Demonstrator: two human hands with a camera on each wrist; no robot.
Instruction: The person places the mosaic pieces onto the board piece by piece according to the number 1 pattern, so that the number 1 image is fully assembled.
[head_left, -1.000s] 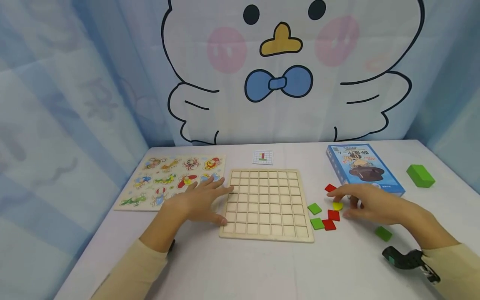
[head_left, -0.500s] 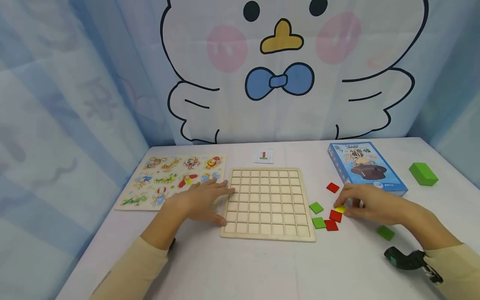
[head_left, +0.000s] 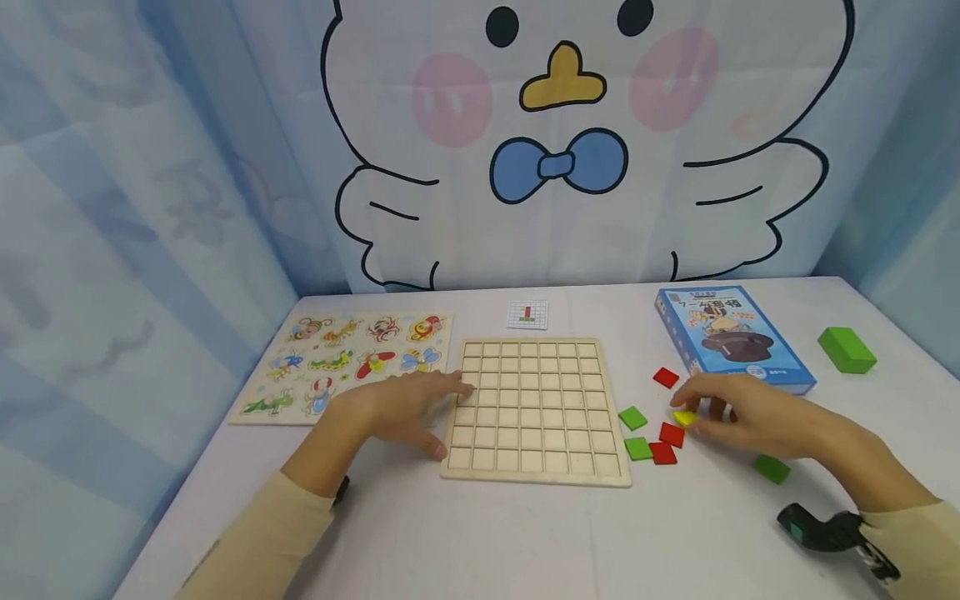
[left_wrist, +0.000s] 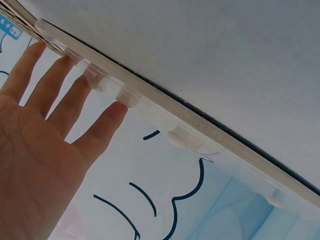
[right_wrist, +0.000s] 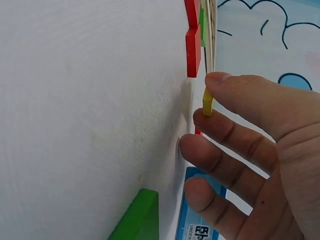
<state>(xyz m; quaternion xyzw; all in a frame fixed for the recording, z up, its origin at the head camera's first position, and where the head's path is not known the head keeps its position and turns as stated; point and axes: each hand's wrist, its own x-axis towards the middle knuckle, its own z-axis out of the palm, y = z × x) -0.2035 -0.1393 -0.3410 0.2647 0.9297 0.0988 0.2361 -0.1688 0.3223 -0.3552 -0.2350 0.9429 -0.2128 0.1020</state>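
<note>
My right hand (head_left: 738, 407) pinches a small yellow tile (head_left: 684, 419) between thumb and index finger; the right wrist view shows this tile (right_wrist: 208, 104) edge-on, with the other fingers loosely bent behind it. Just in front of it lie two red tiles (head_left: 672, 434), touching at their corners, and a third red tile (head_left: 666, 377) is farther back. Two green tiles (head_left: 633, 417) lie beside the wooden grid board (head_left: 532, 410). My left hand (head_left: 401, 408) is at the board's left edge, index fingertip and thumb right at the rim. In the left wrist view its fingers (left_wrist: 62, 110) look extended.
A green tile (head_left: 772, 468) lies under my right wrist. Behind that hand are a blue box (head_left: 738, 333) and a green block (head_left: 847, 349). An insect picture board (head_left: 337, 358) is at the left, and a small pattern card (head_left: 527, 315) stands beyond the grid.
My right fingers have moved from around the back red tile to the yellow tile and pinched it, tilting it. My left hand stays at the board, its fingers less spread.
</note>
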